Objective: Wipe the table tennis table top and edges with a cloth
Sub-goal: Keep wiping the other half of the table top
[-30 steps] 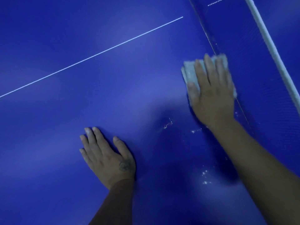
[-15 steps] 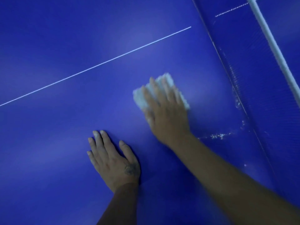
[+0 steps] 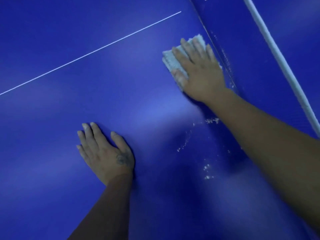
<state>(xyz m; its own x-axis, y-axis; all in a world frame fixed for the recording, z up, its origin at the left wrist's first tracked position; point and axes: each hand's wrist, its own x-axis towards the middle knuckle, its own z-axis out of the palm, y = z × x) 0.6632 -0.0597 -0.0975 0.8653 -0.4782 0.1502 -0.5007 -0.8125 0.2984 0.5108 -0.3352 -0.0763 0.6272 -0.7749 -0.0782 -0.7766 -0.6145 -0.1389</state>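
The blue table tennis table top fills the view, crossed by a thin white line. A folded pale cloth lies flat on the top at the upper right, close to the foot of the net. My right hand presses it down with straight, spread fingers. Lower and left of centre, my left hand rests flat on the table, fingers straight, holding nothing.
The dark blue net runs diagonally at the right, topped by a white band. White crumbs lie scattered on the table under my right forearm and along the net's base.
My right hand has slid the cloth back to the right, from the middle of the table up against the net. My left hand has stayed in place.
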